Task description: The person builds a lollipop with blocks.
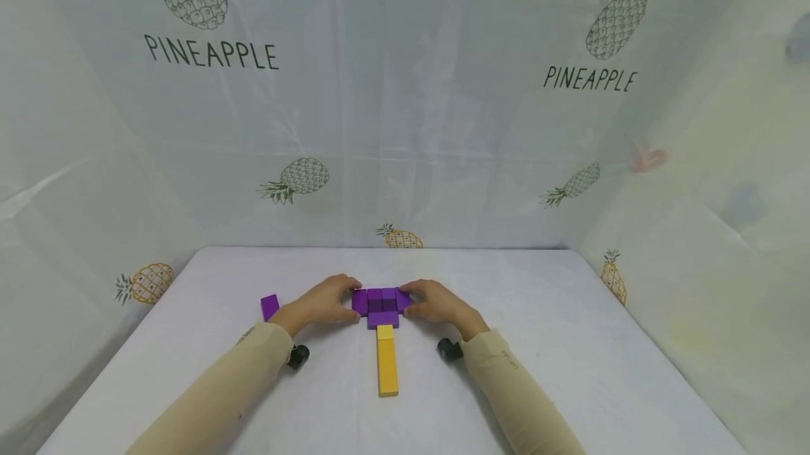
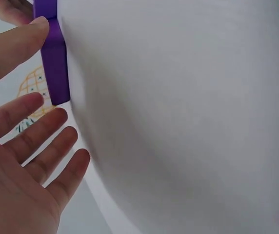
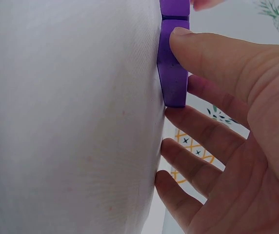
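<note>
A row of purple blocks (image 1: pixel 382 299) lies on the table, with another purple block (image 1: pixel 382 319) set crosswise at its near side. At the row's left end, my left hand (image 1: pixel 329 300) has thumb and fingers spread around an end purple block (image 2: pixel 56 73). The thumb tip overlaps that block in the left wrist view, while the other fingers are fairly straight and apart. My right hand (image 1: pixel 438 302) pinches the right end purple block (image 3: pixel 173 73) between thumb and index finger. Its remaining fingertips rest near the white surface.
Below the purple group, a small yellow block (image 1: pixel 384 332) and a long yellow block (image 1: pixel 387 372) line up toward me. One loose purple block (image 1: pixel 269 306) lies left, beside my left forearm. Dark wrist devices (image 1: pixel 449 349) sit under both wrists. A pineapple-printed curtain (image 1: pixel 405 124) stands behind the white table (image 1: pixel 538 286).
</note>
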`<state>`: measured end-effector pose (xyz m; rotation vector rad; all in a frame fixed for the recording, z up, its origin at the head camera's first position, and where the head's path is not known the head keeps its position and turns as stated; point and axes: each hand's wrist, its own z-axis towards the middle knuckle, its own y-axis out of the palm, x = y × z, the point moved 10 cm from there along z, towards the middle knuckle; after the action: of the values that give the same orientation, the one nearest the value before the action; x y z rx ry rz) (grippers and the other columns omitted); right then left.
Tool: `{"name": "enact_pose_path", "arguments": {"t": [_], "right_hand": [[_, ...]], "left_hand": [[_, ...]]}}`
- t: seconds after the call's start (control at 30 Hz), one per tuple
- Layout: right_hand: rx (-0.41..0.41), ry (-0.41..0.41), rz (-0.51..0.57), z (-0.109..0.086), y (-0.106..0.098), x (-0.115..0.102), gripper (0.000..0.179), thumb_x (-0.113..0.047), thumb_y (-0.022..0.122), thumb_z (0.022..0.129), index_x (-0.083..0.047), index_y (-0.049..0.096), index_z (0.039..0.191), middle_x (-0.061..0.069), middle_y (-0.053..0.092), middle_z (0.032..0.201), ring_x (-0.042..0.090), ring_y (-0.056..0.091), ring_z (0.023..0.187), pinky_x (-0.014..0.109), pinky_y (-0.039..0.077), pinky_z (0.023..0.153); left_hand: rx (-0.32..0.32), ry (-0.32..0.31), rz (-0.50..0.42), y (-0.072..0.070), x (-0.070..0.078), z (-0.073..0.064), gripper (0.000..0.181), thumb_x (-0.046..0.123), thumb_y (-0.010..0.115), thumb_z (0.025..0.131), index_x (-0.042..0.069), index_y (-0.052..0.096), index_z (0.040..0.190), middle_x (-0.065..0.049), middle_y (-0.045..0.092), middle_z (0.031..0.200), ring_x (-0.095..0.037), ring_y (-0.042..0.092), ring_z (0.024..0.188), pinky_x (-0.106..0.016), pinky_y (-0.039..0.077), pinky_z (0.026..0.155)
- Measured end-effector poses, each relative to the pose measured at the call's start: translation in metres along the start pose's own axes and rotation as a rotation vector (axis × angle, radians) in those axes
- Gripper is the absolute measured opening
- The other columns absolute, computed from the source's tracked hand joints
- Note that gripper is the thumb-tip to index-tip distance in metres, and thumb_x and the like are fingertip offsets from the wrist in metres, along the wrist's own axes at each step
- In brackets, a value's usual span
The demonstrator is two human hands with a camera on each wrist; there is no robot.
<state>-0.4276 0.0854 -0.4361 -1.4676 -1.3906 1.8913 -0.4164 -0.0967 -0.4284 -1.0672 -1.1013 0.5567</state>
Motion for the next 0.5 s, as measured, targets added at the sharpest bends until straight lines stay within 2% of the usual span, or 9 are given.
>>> {"name": "enact_pose_path", "arguments": {"t": [0.2, 0.5], "right_hand": [[0.001, -0.003, 0.007, 0.001, 0.001, 0.002, 0.049, -0.023, 0.071, 0.086, -0.018, 0.057, 0.133, 0.007, 0.050, 0.139, 0.029, 0.040, 0.133, 0.047, 0.031, 0.109], [0.000, -0.023, -0.001, 0.001, 0.001, -0.001, 0.049, -0.023, 0.071, 0.086, -0.016, 0.057, 0.132, 0.008, 0.051, 0.138, 0.029, 0.041, 0.132, 0.048, 0.032, 0.109]], "left_hand": [[-0.007, -0.028, 0.032, -0.010, -0.013, -0.012, 0.064, 0.035, 0.081, 0.074, 0.013, 0.057, 0.128, -0.006, 0.057, 0.125, -0.027, 0.048, 0.122, -0.047, 0.037, 0.105], [0.038, -0.005, 0.038, -0.042, -0.043, -0.052, 0.061, 0.031, 0.080, 0.075, 0.006, 0.058, 0.126, -0.013, 0.056, 0.126, -0.035, 0.046, 0.123, -0.052, 0.036, 0.103]]}}
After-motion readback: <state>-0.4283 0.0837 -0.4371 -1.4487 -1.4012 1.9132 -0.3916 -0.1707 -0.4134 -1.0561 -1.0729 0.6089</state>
